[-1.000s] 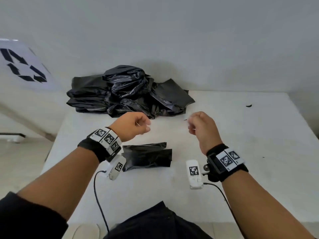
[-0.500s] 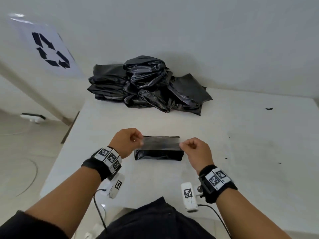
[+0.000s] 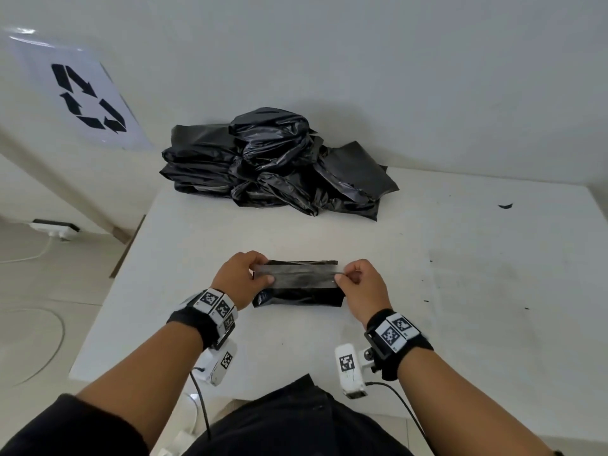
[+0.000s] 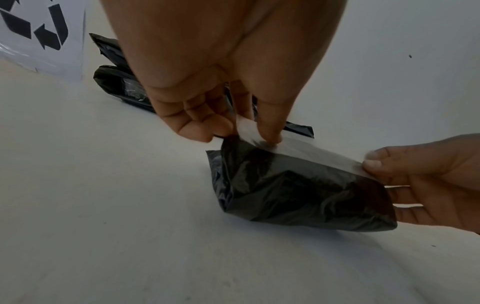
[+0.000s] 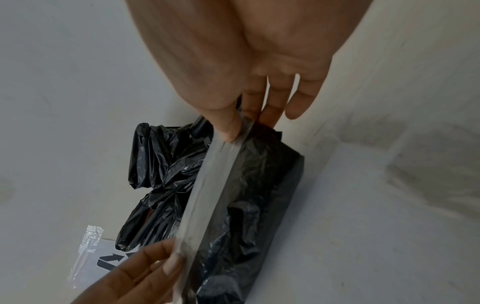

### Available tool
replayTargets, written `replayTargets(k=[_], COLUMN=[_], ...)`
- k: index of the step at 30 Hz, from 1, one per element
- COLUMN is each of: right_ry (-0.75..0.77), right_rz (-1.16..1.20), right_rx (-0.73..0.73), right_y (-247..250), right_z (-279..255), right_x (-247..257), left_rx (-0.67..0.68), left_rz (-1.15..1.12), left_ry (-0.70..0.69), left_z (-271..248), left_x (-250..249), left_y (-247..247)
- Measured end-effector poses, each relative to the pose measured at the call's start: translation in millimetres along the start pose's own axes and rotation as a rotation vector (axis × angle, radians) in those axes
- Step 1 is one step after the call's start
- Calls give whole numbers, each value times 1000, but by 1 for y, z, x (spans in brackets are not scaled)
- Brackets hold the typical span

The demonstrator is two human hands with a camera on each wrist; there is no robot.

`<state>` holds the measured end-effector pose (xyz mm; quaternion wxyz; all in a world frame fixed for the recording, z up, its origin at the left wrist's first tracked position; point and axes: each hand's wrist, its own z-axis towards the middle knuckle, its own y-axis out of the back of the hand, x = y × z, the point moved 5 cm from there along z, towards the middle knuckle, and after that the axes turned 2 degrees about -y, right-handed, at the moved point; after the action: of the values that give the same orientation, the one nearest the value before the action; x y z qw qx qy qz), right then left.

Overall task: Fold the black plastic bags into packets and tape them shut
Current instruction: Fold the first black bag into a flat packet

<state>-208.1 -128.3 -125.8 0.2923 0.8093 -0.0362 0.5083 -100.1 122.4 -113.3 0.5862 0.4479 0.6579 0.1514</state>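
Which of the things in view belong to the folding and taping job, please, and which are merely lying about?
Job: left hand, right hand, tape strip, folded packet, bag pile.
Lying about: recycling sign, black scrap, power strip.

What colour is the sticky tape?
Clear, see-through tape, stretched over the black packet; the left wrist view shows it best.

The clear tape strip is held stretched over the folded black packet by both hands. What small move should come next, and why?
Probably lower the tape strip flat onto the folded packet and press it down. The left hand and right hand each pinch one end, the strip is taut and already lies along the packet's length, and the packet rests on the table, not yet sealed.
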Motion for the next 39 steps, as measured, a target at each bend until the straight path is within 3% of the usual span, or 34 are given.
replayTargets(k=[5,15,30,39], right_ry=[-28,-5,65,9], right_rz=[112,132,37,-8], right_rx=[99,95,24,-38], right_y=[0,-8,-9,-12], right_z=[-3,2,4,14], right_x=[3,-3,-5,-5], left_rx=[125,60,-14,-95], left_rz=[-83,-476,-407,-244], left_ry=[77,36,91,104], left_z=[-1,-12,-9,1], left_x=[19,20,26,26], left_y=[-5,2,-9,-11])
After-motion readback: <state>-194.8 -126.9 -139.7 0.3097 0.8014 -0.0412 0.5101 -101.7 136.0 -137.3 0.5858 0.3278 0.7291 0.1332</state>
